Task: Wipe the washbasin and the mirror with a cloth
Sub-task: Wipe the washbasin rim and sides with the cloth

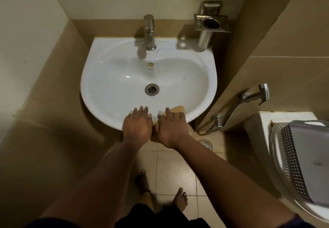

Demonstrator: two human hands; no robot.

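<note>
A white washbasin (114, 78) hangs on the wall, with a chrome tap (149, 32) at its back and a drain (151, 89) in the middle. My left hand (138, 124) lies flat on the basin's front rim, fingers spread, holding nothing. Right beside it, my right hand (170, 127) presses a yellow cloth (178, 109) onto the front rim; the cloth shows past the fingertips and below the palm. The mirror is out of view.
A steel holder (211, 25) is fixed to the wall at the back right. A hand sprayer (256, 96) hangs on the right wall. A grey perforated basket (300, 158) rests on the toilet at the right. My bare feet stand on the tiled floor (176, 172).
</note>
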